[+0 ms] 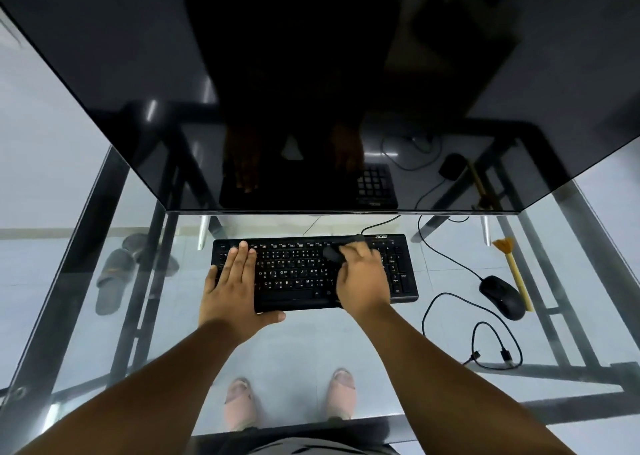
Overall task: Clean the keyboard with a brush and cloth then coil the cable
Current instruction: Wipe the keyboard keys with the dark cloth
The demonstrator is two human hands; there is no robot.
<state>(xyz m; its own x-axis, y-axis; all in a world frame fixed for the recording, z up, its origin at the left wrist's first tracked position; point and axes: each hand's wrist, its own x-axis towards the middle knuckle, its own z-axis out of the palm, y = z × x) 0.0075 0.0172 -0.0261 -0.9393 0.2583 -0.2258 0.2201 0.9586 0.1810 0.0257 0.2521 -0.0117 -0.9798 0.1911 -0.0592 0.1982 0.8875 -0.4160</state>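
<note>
Keyboard (313, 269) lay flat mid-worktop — left hand (230, 281) open, pinning its left end; right hand (360, 274) gripped a dark cloth (331, 253) on the upper keys — best wiped in short, light strokes.

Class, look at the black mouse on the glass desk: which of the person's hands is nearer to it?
Right. The right hand works over the keyboard's right half, just left of the mouse. The left hand presses the keyboard's far left end.

"acer" logo on keyboard (311, 271) top right corner; key legends too small to read.
</note>
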